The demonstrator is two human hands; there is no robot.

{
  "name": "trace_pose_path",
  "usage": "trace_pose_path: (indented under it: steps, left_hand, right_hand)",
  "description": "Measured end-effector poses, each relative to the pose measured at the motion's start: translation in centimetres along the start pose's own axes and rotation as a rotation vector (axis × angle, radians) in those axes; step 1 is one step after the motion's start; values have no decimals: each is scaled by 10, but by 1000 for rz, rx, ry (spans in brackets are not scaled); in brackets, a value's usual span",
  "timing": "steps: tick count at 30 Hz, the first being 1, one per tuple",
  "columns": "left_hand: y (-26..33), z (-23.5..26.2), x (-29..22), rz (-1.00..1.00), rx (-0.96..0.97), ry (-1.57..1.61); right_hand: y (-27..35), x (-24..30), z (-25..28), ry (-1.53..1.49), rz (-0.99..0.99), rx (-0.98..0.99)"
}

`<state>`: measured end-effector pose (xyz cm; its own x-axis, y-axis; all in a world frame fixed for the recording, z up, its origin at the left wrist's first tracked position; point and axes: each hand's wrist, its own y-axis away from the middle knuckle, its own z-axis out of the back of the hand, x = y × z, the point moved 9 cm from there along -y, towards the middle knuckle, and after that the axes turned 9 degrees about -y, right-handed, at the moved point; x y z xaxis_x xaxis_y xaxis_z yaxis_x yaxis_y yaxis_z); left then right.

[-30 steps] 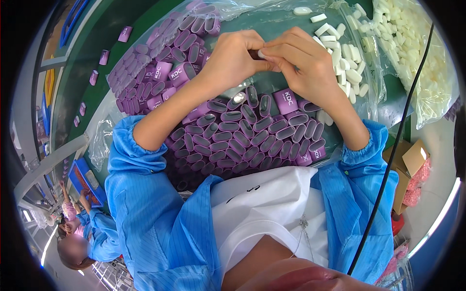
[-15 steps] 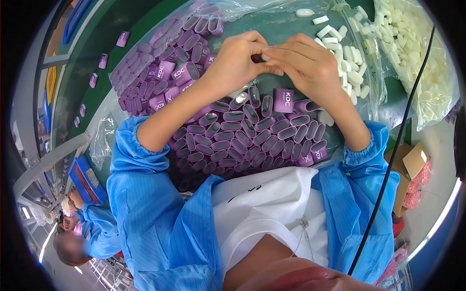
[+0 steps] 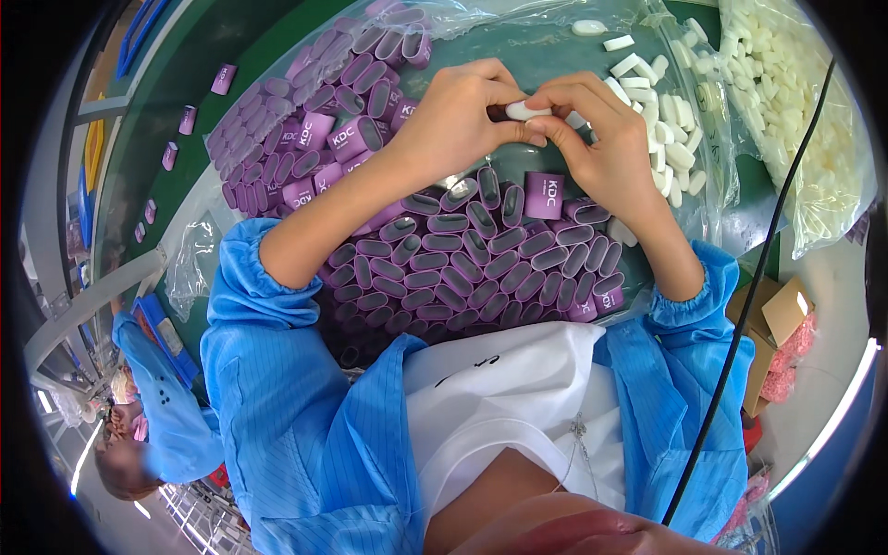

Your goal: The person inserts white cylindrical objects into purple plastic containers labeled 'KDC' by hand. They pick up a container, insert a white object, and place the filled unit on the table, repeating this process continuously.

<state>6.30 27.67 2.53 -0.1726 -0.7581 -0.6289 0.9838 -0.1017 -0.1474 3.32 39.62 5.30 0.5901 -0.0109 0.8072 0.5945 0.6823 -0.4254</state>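
We are seeing a white oval piece (image 3: 528, 111) at the upper middle of the frame; far more of it is showing now, where half a second ago only a small tip was peeking out. Our left grip (image 3: 465, 113) is pinching it narrowly, and our right grip (image 3: 601, 120) is also closing on it, with its thumb now standing in plainer view. A white patch (image 3: 575, 120) is now showing beneath the right hand; we cannot tell whether it is being held. Below, purple oval shells (image 3: 543, 203) are crowding the counter (image 3: 532, 54) as before, and loose white pieces (image 3: 680, 155) are lying at the upper right. At the upper left, small purple shells (image 3: 188, 120) are sitting slightly farther left, and at the lower left a co-worker (image 3: 176, 407) is now stretching a blue sleeve upward.
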Motion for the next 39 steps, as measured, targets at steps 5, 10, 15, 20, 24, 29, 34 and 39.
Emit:
trace_pose_path:
  steps: [5, 10, 15, 20, 24, 29, 34, 39]
  left_hand:
    - [0, 0, -3, -21, -13, -8]
    - [-1, 0, -1, -5, 1, -11]
    - [0, -1, 1, 4, 21, -17]
    - [2, -2, 1, -39, -7, -14]
    - [1, -2, 0, -28, 14, -6]
    - [1, -2, 0, -21, 2, -5]
    - [-1, 1, -3, -21, 6, 18]
    - [0, 0, -2, -20, 0, 18]
  right_hand:
    - [0, 2, 1, 41, -16, -8]
    - [-2, -1, -3, 6, -60, 29]
    - [-5, -9, -6, -110, -176, 105]
    - [-3, -4, -5, -78, -130, 94]
    - [-1, -3, -5, -83, -54, 81]
    - [0, -12, -5, -181, -117, 90]
    - [8, -39, -4, -486, -343, 13]
    - [13, -50, -12, -513, -456, 6]
